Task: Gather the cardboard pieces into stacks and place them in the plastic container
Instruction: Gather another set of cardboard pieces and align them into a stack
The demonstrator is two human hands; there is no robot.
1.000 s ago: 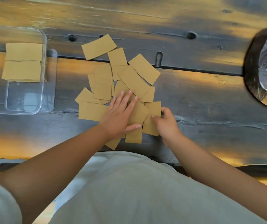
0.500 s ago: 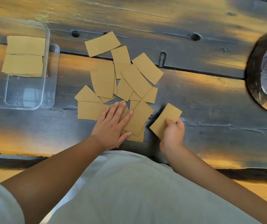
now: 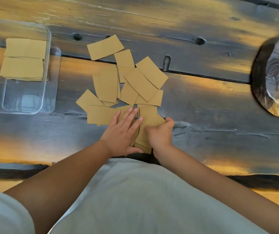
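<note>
Several tan cardboard pieces (image 3: 128,81) lie scattered and overlapping on the dark wooden table. A clear plastic container (image 3: 48,48) stands at the left with two cardboard stacks (image 3: 23,62) in its far half. My left hand (image 3: 123,132) lies flat, fingers spread, pressing on pieces at the near edge of the pile. My right hand (image 3: 160,132) grips a small stack of cardboard pieces (image 3: 148,119) beside my left hand, thumb on top, fingers curled round its right edge.
A dark carved wooden dish (image 3: 277,73) sits at the right edge. The container's clear lid (image 3: 55,81) lies under or beside the container. The table's near edge runs just below my hands, against my grey shirt.
My right hand, which held one piece lifted off to the right, has brought it back left onto the pieces beside my left hand. My left hand stays pressed on the pile.
</note>
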